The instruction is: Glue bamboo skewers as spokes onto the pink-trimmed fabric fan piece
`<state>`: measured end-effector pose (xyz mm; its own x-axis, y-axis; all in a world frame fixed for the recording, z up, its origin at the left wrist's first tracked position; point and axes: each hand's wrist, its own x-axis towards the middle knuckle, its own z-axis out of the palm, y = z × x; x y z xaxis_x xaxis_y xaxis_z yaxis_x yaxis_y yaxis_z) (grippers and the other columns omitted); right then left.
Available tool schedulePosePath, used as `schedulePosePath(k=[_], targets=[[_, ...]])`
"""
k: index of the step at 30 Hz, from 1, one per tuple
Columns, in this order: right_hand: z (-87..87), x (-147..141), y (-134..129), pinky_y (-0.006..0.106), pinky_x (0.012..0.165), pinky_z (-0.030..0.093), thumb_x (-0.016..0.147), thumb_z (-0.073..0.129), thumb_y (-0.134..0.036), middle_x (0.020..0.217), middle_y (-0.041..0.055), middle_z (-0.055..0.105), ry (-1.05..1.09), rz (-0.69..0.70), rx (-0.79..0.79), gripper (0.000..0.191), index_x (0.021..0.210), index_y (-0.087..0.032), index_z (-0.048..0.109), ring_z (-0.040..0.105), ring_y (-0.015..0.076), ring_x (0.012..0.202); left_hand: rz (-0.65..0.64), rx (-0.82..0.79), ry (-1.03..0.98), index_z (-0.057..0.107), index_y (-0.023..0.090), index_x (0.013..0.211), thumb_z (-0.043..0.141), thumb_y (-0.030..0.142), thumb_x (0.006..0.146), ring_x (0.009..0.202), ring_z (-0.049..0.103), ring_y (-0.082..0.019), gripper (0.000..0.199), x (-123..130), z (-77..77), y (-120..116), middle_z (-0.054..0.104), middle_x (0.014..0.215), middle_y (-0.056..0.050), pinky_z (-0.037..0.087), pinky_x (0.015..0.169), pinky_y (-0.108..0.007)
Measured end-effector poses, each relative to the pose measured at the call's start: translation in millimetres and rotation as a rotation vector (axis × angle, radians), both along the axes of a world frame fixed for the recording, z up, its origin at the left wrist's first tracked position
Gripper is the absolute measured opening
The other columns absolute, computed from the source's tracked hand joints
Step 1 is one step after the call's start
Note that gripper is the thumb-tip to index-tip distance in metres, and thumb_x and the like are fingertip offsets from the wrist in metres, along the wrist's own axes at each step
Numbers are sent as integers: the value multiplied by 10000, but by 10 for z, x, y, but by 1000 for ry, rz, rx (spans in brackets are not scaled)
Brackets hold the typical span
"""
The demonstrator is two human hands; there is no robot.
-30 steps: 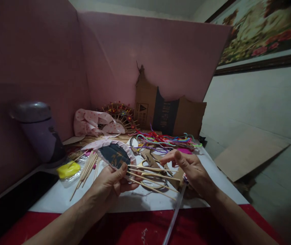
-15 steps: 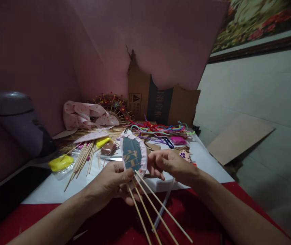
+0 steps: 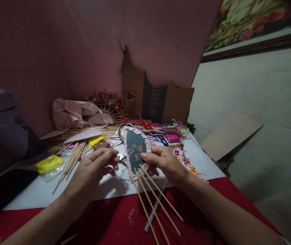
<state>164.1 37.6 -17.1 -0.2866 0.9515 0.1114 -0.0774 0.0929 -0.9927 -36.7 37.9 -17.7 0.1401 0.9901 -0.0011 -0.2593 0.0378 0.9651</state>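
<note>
My forearms (image 3: 51,212) angle inward — my left hand (image 3: 94,166) hangs free, loosely curled, while my right hand (image 3: 167,164) pinches, thumb (image 3: 149,157) uppermost.

The panel (image 3: 135,140) is pink-edged slate blue, the cloth (image 3: 63,114) red-dotted pink.

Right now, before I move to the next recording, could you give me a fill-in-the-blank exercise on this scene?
1. The right hand holds a dark card edged in ____.
2. The thin sticks extending from the card's lower end number ____.
3. The torn cardboard bears a dark symbol shaped like a ____.
4. Nearest the person, the covering is coloured ____.

Missing words: pink; four; triangle; red.
</note>
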Motion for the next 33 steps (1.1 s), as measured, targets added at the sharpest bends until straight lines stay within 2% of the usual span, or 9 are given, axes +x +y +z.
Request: schedulePosePath(k=[2,6,8,12,16,20,22,26,33], targets=[[-9,-4,10,177,330,250,717,633,-343,497,-33,549,23,-29,5,253,564,-159,550,363,38,353,60,58,-5,600,156,628,608,304,753,499,480,-95,194,-5,27,-7,532,562,7,398,444,-195],[-21,-13,20,181,331,244,715,633,-333,464,-46,530,42,-46,10,257,550,-165,533,357,39,340,18,60,-3,441,181,480,554,351,781,356,310,-67,363,-4,-11,-5,341,410,63,277,340,-188],[-21,-17,19,180,335,245,713,634,-331,450,-54,514,41,-51,11,259,544,-165,529,357,39,339,6,27,16,413,187,464,555,368,777,328,270,-61,389,-10,-42,-2,311,382,72,220,318,-186],[-27,-24,14,182,340,245,713,633,-336,455,-53,514,29,-68,7,263,543,-163,531,366,40,343,-67,-30,109,506,168,506,574,416,762,371,396,-83,363,-6,-62,-16,461,407,24,300,364,-196],[-50,-27,14,180,345,263,713,633,-355,496,-41,549,17,-81,-14,257,572,-158,547,386,41,348,-148,-67,42,607,151,685,694,298,677,495,516,-98,171,30,-64,-41,603,596,-12,388,484,-209],[-66,-29,13,181,335,257,711,637,-358,492,-48,535,37,-84,-8,271,560,-163,527,388,43,344,-227,-52,14,641,157,824,671,287,709,590,546,-119,177,63,-71,-84,643,736,-46,406,541,-223],[-62,-34,5,185,334,249,719,628,-354,481,-49,528,31,-87,3,273,556,-163,523,380,45,341,-312,-41,39,653,143,801,608,321,764,613,536,-125,187,73,-65,-116,637,733,-56,407,562,-229],[-38,-49,-24,189,342,263,727,614,-352,469,-48,521,-11,-98,13,277,550,-159,521,371,46,342,-430,-43,113,653,141,749,593,294,779,589,503,-97,167,72,-68,-155,631,708,-33,385,582,-212],[-39,-59,-45,181,345,271,722,619,-360,462,-59,499,-7,-73,-16,266,568,-159,534,392,48,347,-454,-126,140,636,133,675,603,300,773,495,485,-57,197,57,-92,-138,620,666,-9,372,548,-196]])
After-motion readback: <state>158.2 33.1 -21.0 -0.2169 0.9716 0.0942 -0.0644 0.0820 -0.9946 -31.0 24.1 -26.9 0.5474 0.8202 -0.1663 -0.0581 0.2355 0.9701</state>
